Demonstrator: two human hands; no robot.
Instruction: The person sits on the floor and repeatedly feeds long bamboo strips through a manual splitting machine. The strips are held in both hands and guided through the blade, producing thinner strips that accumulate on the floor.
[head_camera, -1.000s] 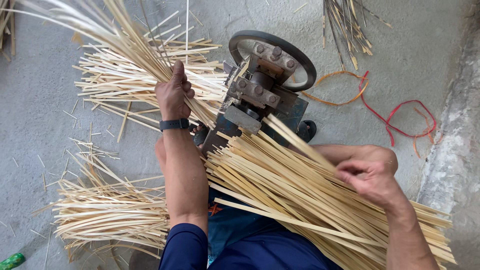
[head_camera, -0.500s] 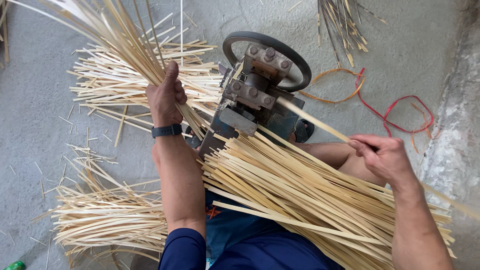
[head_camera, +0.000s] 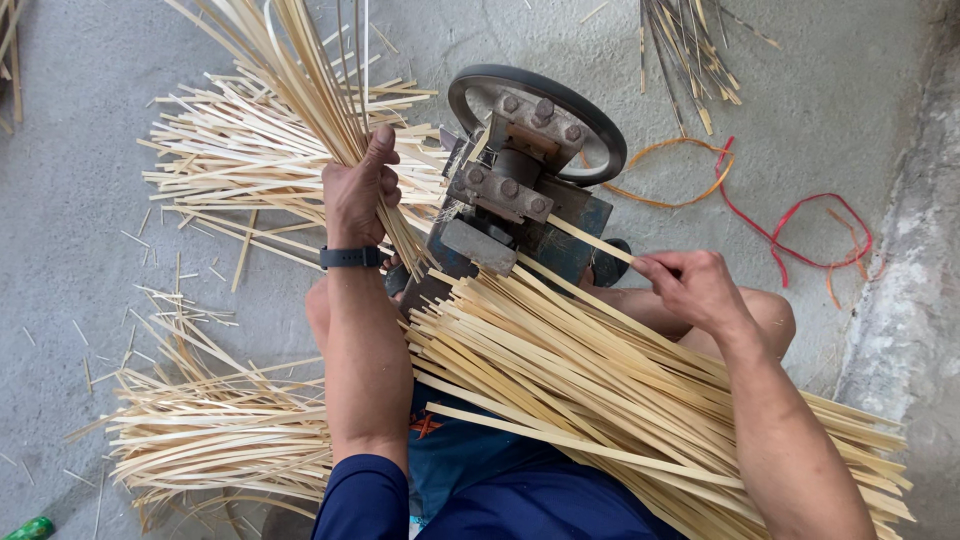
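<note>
The right hand (head_camera: 690, 285) pinches one flat bamboo strip (head_camera: 590, 242) between thumb and fingertips, its far end entering the small metal machine (head_camera: 515, 190) with the dark wheel (head_camera: 535, 120) that stands on the concrete floor (head_camera: 70, 200). The left hand (head_camera: 358, 192) is closed around a bundle of thin slivers (head_camera: 300, 70) rising from the machine's left side. To feed well, I judge the strip should stay flat and in line with the inlet, pushed evenly, while the left hand draws the slivers without bending them sharply. A stock of uncut strips (head_camera: 620, 400) lies across the lap, just beside the right hand. No container is in view; finished slivers lie loose in piles (head_camera: 210, 450) on the floor at left.
</note>
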